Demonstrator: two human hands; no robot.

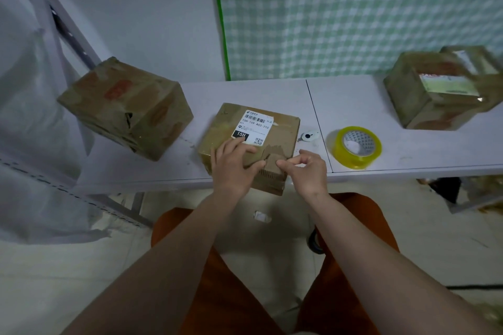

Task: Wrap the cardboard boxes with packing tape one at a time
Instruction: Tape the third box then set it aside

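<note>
A flat cardboard box with a white shipping label lies at the front edge of the white table, straight ahead of me. My left hand presses flat on its near top face, fingers spread. At the box's near right corner my right hand pinches thumb against forefinger on what looks like a tape end or torn paper; I cannot tell which. A roll of yellow-tinted packing tape lies on the table to the right of the box.
A worn cardboard box sits at the table's left end, two more boxes at the far right. A small white cutter lies between the middle box and the tape roll. A metal shelf frame stands on the left.
</note>
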